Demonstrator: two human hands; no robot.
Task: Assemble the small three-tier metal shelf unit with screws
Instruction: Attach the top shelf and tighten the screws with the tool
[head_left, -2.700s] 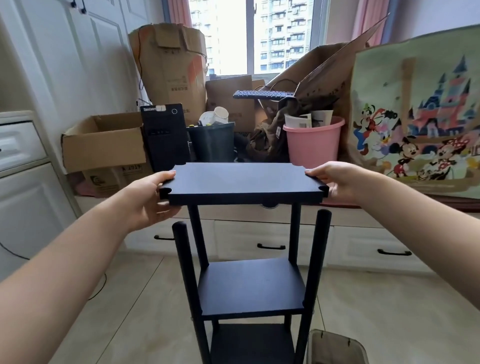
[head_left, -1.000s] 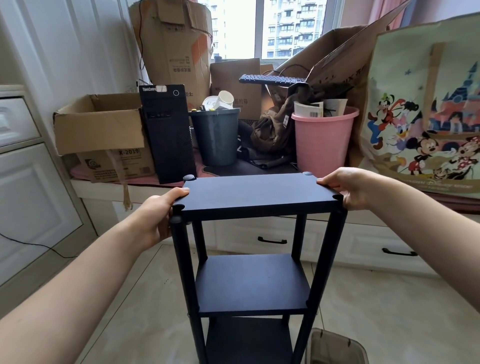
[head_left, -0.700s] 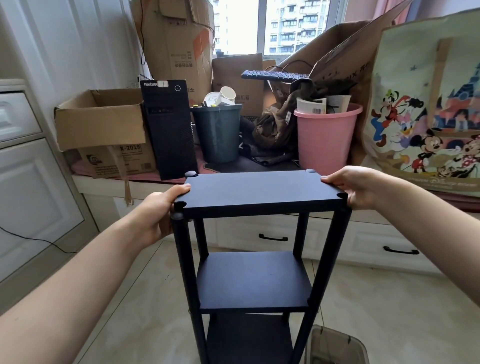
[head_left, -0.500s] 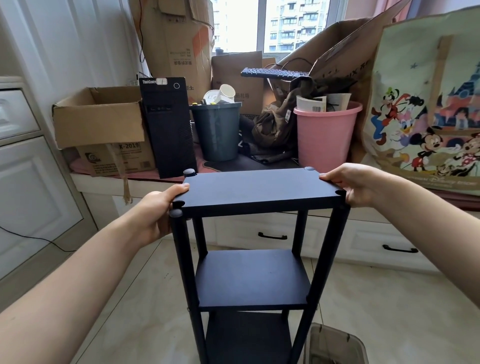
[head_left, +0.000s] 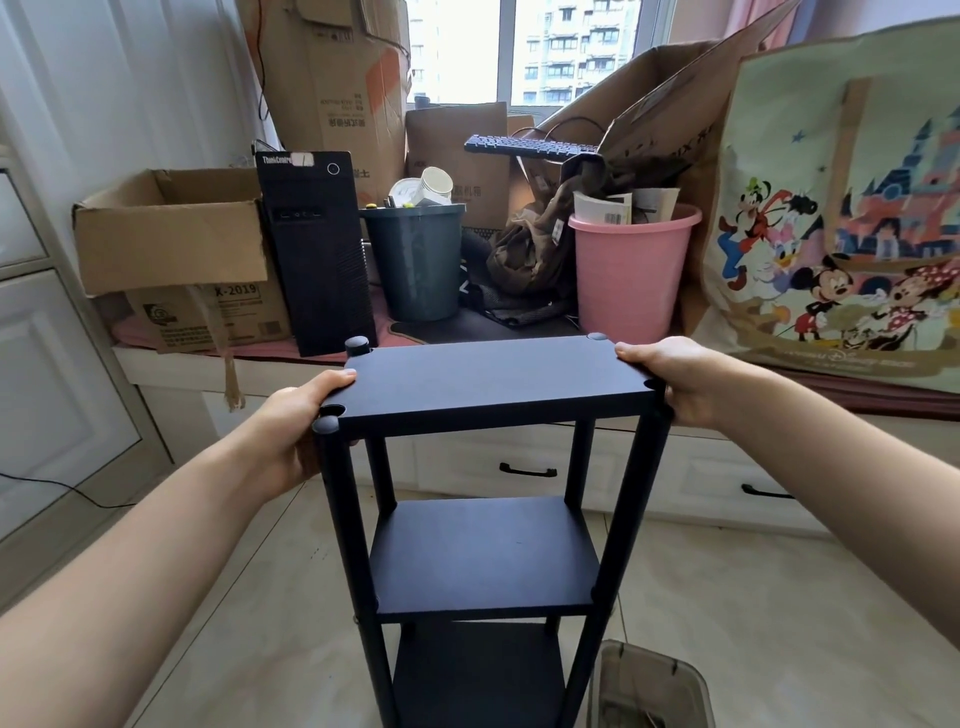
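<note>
The black shelf unit (head_left: 483, 519) stands on the floor (head_left: 779, 597), right in front of the person. Its top board (head_left: 493, 379) sits on the four poles. The left hand (head_left: 296, 421) holds the board's left edge, fingers curled round it. The right hand (head_left: 670, 374) holds the right edge the same way. A clear bin (head_left: 649, 686) is beside the shelf's feet. Behind it are a pink bucket (head_left: 628, 270) and a black computer (head_left: 317, 249).

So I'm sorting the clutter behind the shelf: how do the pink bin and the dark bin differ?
The pink bin is lighter in colour and looks wider than the dark bin. The pink bin holds papers; the dark bin holds white cups. The pink bin stands right of the brown bag, the dark bin left of it. Both are upright, tapered and open-topped.
</note>
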